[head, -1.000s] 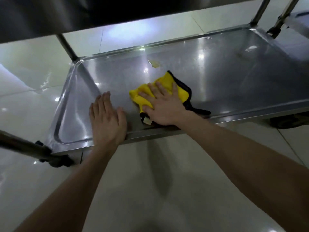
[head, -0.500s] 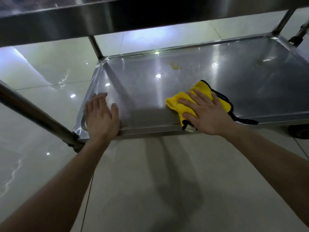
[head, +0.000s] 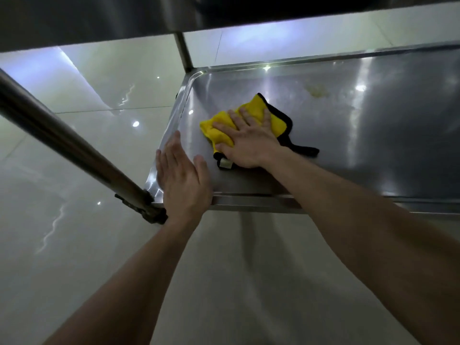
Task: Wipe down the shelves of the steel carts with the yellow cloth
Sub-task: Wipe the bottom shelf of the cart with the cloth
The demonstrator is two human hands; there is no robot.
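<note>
A yellow cloth with black trim lies on the lower steel shelf of the cart, near its left end. My right hand presses flat on the cloth with fingers spread and straight. My left hand rests flat on the shelf's front left corner, fingers straight along the left rim. A yellowish stain sits on the shelf beyond the cloth, toward the back edge.
The upper shelf of the cart hangs overhead across the top of the view. A steel upright slants down at the left to the front corner. Another post stands at the back left corner. Glossy tiled floor surrounds the cart.
My right hand has slid the cloth leftward and farther back on the shelf, close to my left hand. My view has shifted, so the cart sits more to the right.
</note>
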